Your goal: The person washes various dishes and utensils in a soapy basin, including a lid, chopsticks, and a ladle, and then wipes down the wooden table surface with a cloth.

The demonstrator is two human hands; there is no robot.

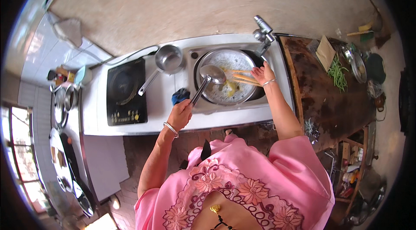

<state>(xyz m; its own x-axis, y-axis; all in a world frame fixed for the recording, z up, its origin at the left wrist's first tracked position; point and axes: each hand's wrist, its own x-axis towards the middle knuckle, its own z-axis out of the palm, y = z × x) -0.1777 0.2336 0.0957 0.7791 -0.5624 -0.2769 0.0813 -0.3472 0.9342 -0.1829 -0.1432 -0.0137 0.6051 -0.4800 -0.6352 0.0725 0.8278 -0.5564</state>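
Note:
My left hand (pixel 180 115) grips the dark handle of a steel ladle (pixel 213 74), its bowl held over a round metal basin (pixel 208 96). The basin sits in the sink (pixel 208 109) and holds foamy water with a yellow-green piece (pixel 231 88) in it. At the basin's right side is my right hand (pixel 264 73), fingers apart, just below the tap (pixel 265 43). Wooden chopsticks (pixel 246 79) lean over the basin's rim beside that hand; I see no firm grip on them.
Left of the sink stand a steel saucepan (pixel 169 59), a dark blue cloth (pixel 180 96) and a black induction cooker (pixel 126 91). The brown table (pixel 312 100) on the right holds green beans (pixel 338 73), a brown paper packet (pixel 325 53) and a metal lid (pixel 358 67).

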